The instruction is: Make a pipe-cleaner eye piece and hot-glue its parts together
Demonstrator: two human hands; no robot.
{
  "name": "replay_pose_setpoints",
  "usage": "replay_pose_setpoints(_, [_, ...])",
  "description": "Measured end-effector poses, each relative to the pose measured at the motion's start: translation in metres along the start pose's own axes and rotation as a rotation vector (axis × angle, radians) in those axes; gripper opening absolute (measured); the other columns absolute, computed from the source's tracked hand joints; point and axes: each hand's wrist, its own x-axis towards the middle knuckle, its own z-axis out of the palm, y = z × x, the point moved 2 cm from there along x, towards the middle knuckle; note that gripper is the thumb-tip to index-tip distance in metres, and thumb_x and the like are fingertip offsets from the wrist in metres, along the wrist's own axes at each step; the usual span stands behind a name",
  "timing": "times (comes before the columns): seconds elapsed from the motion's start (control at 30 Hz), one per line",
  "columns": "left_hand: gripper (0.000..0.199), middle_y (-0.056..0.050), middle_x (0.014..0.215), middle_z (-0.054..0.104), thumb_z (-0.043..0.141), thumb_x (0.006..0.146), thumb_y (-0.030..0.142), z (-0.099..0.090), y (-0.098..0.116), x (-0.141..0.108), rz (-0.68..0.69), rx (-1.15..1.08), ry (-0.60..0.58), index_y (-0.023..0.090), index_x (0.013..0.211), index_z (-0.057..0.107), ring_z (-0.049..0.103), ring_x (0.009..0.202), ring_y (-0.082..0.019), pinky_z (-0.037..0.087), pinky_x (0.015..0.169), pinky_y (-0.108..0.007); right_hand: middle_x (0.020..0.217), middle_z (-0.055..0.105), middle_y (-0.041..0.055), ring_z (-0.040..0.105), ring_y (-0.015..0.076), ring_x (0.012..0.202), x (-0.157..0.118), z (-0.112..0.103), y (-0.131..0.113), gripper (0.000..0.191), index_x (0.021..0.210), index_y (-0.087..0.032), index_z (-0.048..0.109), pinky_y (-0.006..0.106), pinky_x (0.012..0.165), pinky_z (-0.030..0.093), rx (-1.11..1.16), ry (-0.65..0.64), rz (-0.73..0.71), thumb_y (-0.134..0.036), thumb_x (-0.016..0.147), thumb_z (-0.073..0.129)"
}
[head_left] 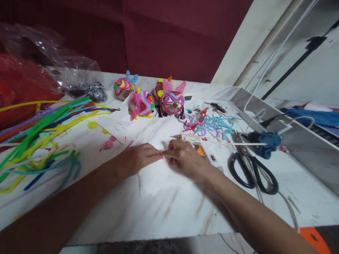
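Note:
My left hand (142, 158) rests low over the white sheet, its fingers pressed together. A small pink piece (161, 157) shows at its fingertips; its kind is too small to tell. From the other side comes my right hand (186, 158), curled, with the index finger pointing at the left fingertips and meeting them at the pink piece. A little pink also shows beneath the right hand. Just behind that hand lies a glue gun (188, 137) with an orange part (200, 150). Left of my left hand is a pink strip (129, 145).
Pipe cleaners (45, 137) in many colours spread over the left side. Decorated round figures (172, 102) stand at the back. Cut pipe cleaner bits (209, 123) lie behind my right hand. Black-handled scissors (253, 172) and cables are at right. A clear plastic bag (78, 71) sits back left.

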Motion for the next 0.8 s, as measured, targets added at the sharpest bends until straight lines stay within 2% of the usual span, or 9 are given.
replay_pose_setpoints(0.13, [0.037,-0.011,0.113,0.071,0.038,0.1,0.011,-0.0046,0.0035,0.0025,-0.023,0.009,-0.017,0.016,0.124,0.065,0.064,0.107,-0.019,0.054,0.095,-0.032,0.094,0.06,0.0072,0.05,0.0219,0.089,-0.0008,-0.0005,-0.0038,0.033,0.109,-0.027,0.077,0.036,0.074,0.032,-0.106,-0.017,-0.002,-0.01,0.087,0.059])
replay_pose_setpoints(0.3, [0.031,-0.011,0.114,0.071,0.044,0.099,0.011,-0.0095,0.0063,0.0034,-0.037,-0.001,-0.034,0.016,0.118,0.068,0.063,0.111,-0.02,0.055,0.096,-0.033,0.09,0.06,0.0069,0.048,0.0208,0.084,-0.0016,-0.0015,-0.0081,0.028,0.106,-0.028,0.076,0.035,0.071,0.027,-0.188,0.004,-0.029,-0.012,0.087,0.064])
replay_pose_setpoints(0.43, [0.028,-0.011,0.112,0.072,0.046,0.099,0.011,-0.0092,0.0063,0.0025,-0.02,-0.002,0.008,0.016,0.113,0.07,0.064,0.109,-0.02,0.056,0.094,-0.032,0.086,0.06,0.0067,0.047,0.0204,0.082,-0.0025,-0.0009,-0.0075,0.026,0.105,-0.026,0.077,0.034,0.069,0.024,-0.203,0.037,-0.053,-0.012,0.087,0.066])
replay_pose_setpoints(0.63, [0.031,-0.012,0.115,0.071,0.044,0.1,0.013,-0.0079,0.0061,0.0005,-0.049,-0.009,0.003,0.016,0.115,0.071,0.062,0.113,-0.02,0.055,0.097,-0.034,0.087,0.06,0.0066,0.046,0.02,0.082,-0.0039,-0.0003,-0.0053,0.024,0.106,-0.026,0.076,0.034,0.071,0.024,-0.19,0.064,-0.085,-0.013,0.089,0.065])
replay_pose_setpoints(0.8, [0.032,-0.013,0.114,0.071,0.041,0.101,0.014,-0.0061,0.0036,0.0006,0.0,0.018,0.01,0.014,0.113,0.071,0.063,0.11,-0.021,0.056,0.094,-0.034,0.09,0.062,0.0069,0.047,0.0206,0.083,-0.0054,-0.0023,-0.0054,0.023,0.109,-0.026,0.076,0.034,0.072,0.024,-0.21,0.065,-0.102,-0.016,0.09,0.065])
